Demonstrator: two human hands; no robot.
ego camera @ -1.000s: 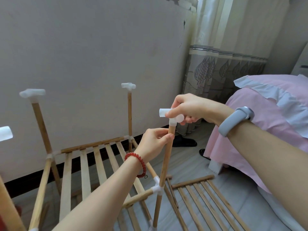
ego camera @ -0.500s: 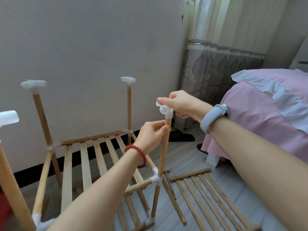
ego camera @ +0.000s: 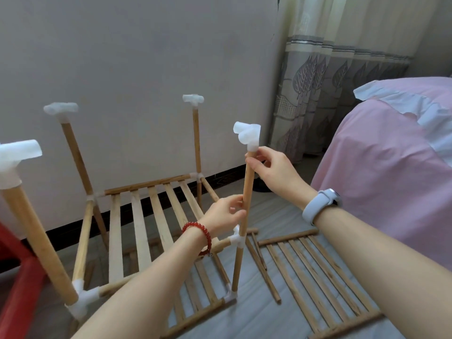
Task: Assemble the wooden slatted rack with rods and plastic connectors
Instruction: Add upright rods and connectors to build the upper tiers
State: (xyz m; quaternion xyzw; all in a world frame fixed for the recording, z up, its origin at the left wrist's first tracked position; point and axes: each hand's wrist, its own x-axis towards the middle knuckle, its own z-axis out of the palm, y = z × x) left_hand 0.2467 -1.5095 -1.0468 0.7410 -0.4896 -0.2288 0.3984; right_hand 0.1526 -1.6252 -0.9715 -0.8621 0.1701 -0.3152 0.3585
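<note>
The partly built wooden rack stands on the floor, with a slatted shelf (ego camera: 144, 216) at mid height and several upright rods. The near right rod (ego camera: 247, 192) carries a white plastic connector (ego camera: 248, 134) on its top. My right hand (ego camera: 274, 170) pinches this rod just under the connector. My left hand (ego camera: 226, 214), with a red bead bracelet at the wrist, grips the same rod lower down. Other uprights bear white connectors at the back right (ego camera: 193, 99), back left (ego camera: 61, 110) and near left (ego camera: 17, 157).
A loose slatted panel (ego camera: 315, 272) and loose rods (ego camera: 261, 265) lie on the grey floor to the right. A pink-covered bed (ego camera: 391, 167) stands at the right, a curtain (ego camera: 337, 77) behind, a wall at the back, a red object (ego camera: 17, 277) at the left edge.
My right hand has left the connector's top and dropped to the rod just below it. My left hand slid lower on the rod. The view has shifted downward.
</note>
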